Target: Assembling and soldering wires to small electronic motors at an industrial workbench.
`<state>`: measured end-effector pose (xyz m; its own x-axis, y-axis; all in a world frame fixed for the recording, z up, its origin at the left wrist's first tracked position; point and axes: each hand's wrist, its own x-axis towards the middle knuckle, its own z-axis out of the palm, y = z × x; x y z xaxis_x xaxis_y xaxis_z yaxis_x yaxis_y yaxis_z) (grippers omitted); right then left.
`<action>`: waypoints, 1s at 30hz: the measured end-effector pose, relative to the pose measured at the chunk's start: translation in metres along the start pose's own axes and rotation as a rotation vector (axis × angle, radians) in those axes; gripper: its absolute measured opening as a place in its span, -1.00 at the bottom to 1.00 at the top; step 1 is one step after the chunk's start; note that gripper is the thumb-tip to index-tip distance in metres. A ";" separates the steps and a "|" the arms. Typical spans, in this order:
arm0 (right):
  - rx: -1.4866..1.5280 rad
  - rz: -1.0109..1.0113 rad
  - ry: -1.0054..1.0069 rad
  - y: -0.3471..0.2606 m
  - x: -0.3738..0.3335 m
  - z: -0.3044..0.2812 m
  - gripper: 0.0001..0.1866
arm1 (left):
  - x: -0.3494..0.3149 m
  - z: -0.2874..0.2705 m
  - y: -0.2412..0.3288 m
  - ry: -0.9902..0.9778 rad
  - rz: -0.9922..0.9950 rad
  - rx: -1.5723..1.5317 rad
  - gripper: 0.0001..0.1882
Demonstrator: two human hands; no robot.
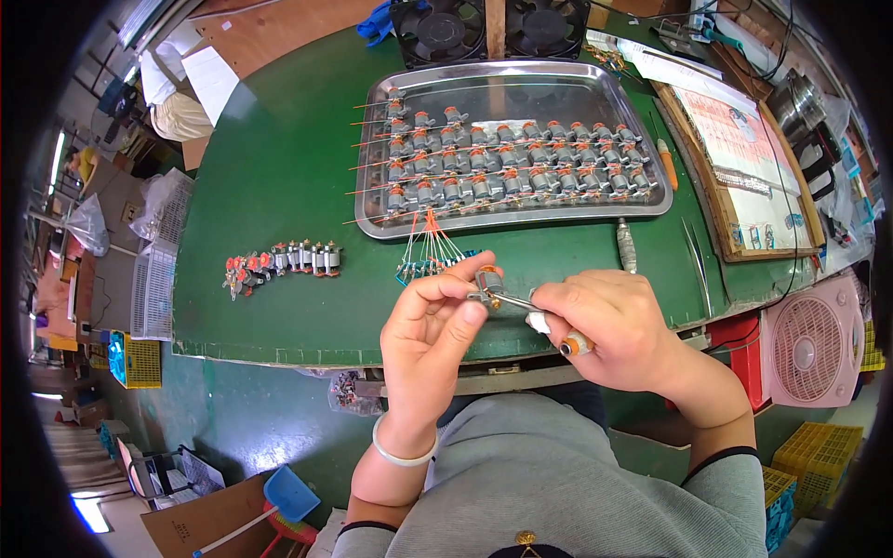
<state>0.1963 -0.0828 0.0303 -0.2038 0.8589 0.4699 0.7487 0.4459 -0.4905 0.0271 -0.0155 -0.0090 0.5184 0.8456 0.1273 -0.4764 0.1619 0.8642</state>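
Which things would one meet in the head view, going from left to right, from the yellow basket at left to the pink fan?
Yellow basket, cluster of small metal parts, left hand, right hand, pink fan.

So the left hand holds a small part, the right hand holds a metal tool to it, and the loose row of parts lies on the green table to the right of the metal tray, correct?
Not quite: the head view shows the loose row of parts left of the metal tray on the green table. The rest stands.
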 end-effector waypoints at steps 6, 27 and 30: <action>0.861 0.660 -0.224 -0.007 0.007 -0.009 -0.90 | 0.007 -0.011 -0.003 -0.142 0.195 0.104 -0.75; 0.103 0.289 -0.123 -0.010 0.017 -0.007 -0.75 | 0.007 -0.009 -0.009 -0.115 0.341 0.141 -0.72; 0.153 0.150 -0.083 -0.011 0.024 -0.001 -0.76 | 0.006 -0.006 -0.009 -0.129 0.319 0.109 -0.73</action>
<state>0.1839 -0.0673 0.0475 -0.1534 0.9335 0.3242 0.6715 0.3391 -0.6589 0.0306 -0.0089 -0.0188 0.4444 0.7725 0.4536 -0.5535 -0.1614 0.8171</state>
